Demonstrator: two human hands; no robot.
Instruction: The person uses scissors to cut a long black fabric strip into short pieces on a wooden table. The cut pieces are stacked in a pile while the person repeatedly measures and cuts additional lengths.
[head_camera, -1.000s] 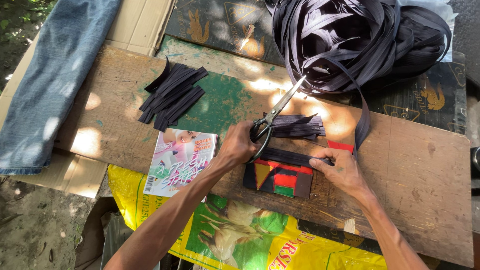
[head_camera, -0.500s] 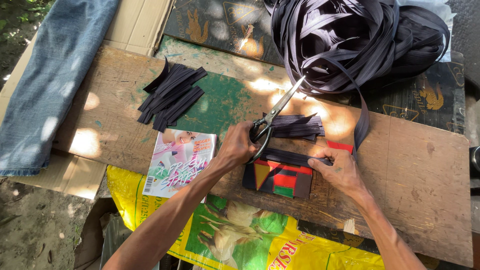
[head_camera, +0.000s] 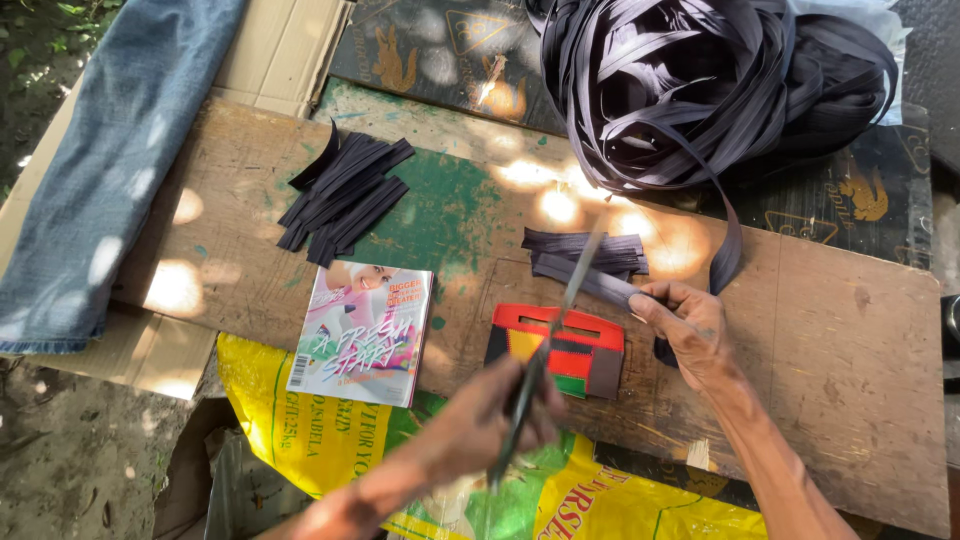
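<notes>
Scissors (head_camera: 545, 350) blurred, long axis diagonal, tips up-right; left hand (head_camera: 495, 415) gripping handles. Right hand (head_camera: 690, 325) pinches flat black strap (head_camera: 600, 283) on rough wood board (head_camera: 850, 340).

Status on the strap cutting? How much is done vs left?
Done: two stacks of cut black strips, one far left, one beside the right hand. In hand: the right hand pinches the strap end, while the left hand holds blurred scissors. Left: a large uncut strap coil, plainly the bulk.
</notes>
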